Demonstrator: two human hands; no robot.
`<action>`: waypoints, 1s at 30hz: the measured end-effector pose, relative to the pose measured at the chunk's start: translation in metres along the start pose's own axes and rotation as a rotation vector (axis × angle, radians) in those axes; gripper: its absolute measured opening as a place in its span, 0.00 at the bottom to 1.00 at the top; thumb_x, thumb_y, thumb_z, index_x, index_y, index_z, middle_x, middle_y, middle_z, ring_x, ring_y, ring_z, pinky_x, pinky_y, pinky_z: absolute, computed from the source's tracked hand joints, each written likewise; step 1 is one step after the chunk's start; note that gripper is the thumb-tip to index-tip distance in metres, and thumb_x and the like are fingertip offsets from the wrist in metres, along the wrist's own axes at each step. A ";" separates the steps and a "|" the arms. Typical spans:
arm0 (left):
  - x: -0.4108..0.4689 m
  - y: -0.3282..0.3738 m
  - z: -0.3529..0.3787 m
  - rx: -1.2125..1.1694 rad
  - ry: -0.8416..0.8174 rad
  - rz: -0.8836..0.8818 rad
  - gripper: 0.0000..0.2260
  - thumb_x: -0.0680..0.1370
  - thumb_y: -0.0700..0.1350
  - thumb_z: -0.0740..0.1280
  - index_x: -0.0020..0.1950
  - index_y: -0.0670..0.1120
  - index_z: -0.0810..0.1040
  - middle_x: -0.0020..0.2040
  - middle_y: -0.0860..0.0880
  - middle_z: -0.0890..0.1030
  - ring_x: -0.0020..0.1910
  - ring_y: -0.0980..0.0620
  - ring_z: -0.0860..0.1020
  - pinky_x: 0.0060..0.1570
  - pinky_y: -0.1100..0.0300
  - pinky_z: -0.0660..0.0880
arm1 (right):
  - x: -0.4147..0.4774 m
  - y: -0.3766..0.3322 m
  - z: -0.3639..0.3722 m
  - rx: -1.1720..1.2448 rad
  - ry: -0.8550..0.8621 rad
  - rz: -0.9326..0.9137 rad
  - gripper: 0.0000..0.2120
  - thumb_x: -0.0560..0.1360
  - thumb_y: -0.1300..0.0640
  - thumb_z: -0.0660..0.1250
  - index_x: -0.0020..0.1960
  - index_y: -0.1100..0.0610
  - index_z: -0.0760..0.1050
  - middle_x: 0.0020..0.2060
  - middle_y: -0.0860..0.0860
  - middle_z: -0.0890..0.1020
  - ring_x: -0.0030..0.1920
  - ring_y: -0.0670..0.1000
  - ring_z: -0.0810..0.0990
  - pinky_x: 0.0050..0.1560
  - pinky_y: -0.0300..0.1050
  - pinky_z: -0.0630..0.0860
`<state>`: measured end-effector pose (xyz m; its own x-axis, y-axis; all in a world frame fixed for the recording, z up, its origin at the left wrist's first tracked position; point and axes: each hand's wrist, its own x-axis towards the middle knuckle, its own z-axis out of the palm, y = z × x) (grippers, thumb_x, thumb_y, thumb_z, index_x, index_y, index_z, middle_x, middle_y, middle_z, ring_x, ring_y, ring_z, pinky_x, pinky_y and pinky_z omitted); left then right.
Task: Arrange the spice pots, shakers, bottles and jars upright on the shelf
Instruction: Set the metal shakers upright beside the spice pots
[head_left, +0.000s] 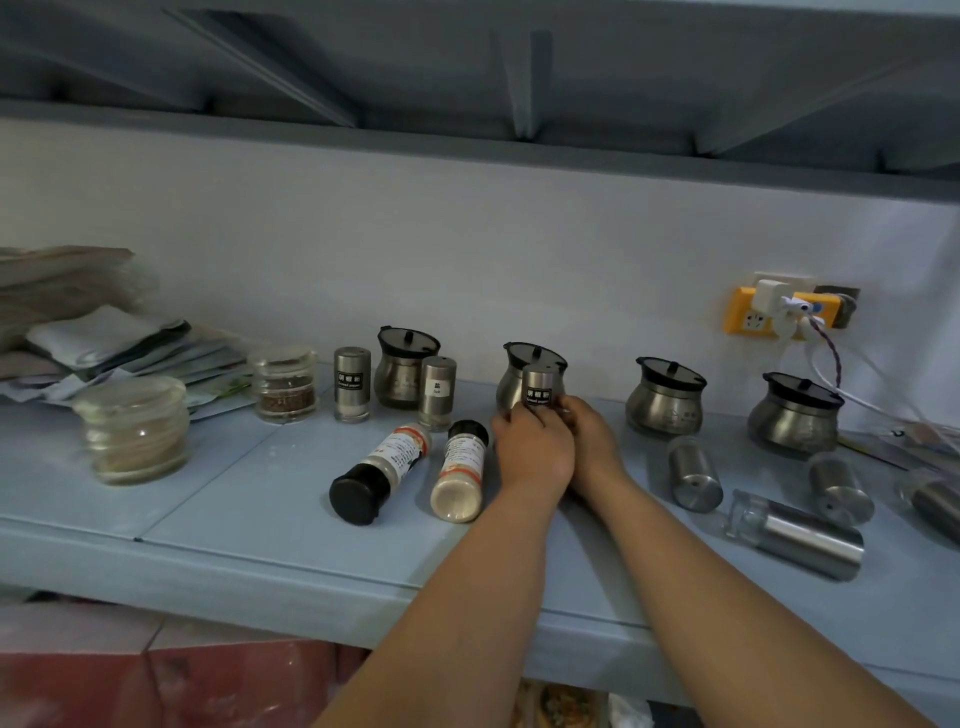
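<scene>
Head view: your left hand (535, 452) and right hand (595, 441) meet side by side, the fingers of both curled round the lower half of 1 labelled shaker (543, 387). You hold it upright just in front of a black-lidded pot (509, 387); your hands hide its base, so you cannot tell whether it touches the shelf (260, 493). Just left of your hands, 2 spice bottles (382, 475) (461, 473) lie on their sides. Behind them, 2 shakers (352, 384) (437, 392) stand upright. To your right, 4 steel shakers (693, 473) (839, 488) (795, 535) (935, 504) lie toppled.
</scene>
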<state>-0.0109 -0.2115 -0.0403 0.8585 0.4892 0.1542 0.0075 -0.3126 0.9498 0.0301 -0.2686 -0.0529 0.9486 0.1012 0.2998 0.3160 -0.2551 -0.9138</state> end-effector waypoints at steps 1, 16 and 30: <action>0.001 0.000 0.000 0.014 -0.005 -0.004 0.18 0.81 0.45 0.53 0.66 0.37 0.69 0.68 0.36 0.67 0.65 0.38 0.69 0.64 0.54 0.64 | 0.000 0.000 0.000 -0.041 -0.026 -0.012 0.08 0.78 0.62 0.58 0.47 0.60 0.75 0.39 0.53 0.79 0.38 0.48 0.74 0.38 0.37 0.69; 0.003 -0.004 0.004 0.052 0.001 -0.016 0.17 0.81 0.45 0.54 0.62 0.36 0.72 0.64 0.35 0.74 0.63 0.37 0.72 0.59 0.52 0.68 | -0.002 0.006 -0.007 -0.333 -0.012 -0.066 0.08 0.75 0.61 0.62 0.44 0.63 0.79 0.43 0.60 0.83 0.44 0.56 0.79 0.43 0.46 0.72; 0.003 -0.004 0.005 0.102 -0.029 -0.004 0.17 0.81 0.44 0.52 0.61 0.36 0.73 0.63 0.35 0.75 0.63 0.37 0.72 0.59 0.53 0.68 | -0.003 0.006 -0.006 -0.280 -0.081 -0.087 0.09 0.76 0.59 0.62 0.50 0.61 0.79 0.47 0.59 0.83 0.49 0.55 0.80 0.48 0.46 0.74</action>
<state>-0.0052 -0.2130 -0.0446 0.8729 0.4671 0.1406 0.0623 -0.3926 0.9176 0.0293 -0.2757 -0.0577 0.9169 0.2079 0.3407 0.3990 -0.4958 -0.7713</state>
